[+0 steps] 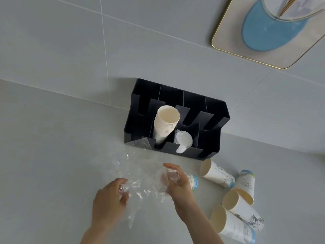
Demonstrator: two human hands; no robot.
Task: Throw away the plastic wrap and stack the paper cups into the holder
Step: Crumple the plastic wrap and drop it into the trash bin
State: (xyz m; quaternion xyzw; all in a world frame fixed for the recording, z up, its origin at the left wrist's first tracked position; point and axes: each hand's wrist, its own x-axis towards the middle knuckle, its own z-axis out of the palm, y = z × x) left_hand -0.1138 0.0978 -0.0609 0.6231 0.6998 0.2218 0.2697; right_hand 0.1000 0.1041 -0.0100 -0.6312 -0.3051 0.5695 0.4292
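both hands over the pale grey bench (44, 164), forearms entering from the bottom edge. left hand (110, 199): fingers (123, 199) curled tight, clenched on a bunched end of the clear plastic wrap (140, 182). right hand (177, 184): fingers (173, 169) pinched closed on the other bunched end of the same wrap. wrap stretches crumpled between the two sets of fingers; one loose tail hangs below the left fingers, the rest spreads away from them along the bench toward the holder, its far corner touching the holder's near left corner.

just behind the right fingers, partly hidden by the hand: one paper cup (193, 182) on its side, only the blue-rimmed end visible. right of the right fingers, on the bench: four loose cups (217, 174) on their sides, white with printed design, beige inside; the three nearer ones lie touching or overlapping each other, the fourth a little apart, closest to the holder.

beyond the fingers: black cup holder (211, 111), against the tiled wall, several slotted compartments. second compartment from left holds a stack of paper cups (166, 124), tilted, open mouth up. compartment to its right holds white lids (182, 140).

farthest, upper right, on the wall: gold-rimmed frame (228, 37) with a blue shape.
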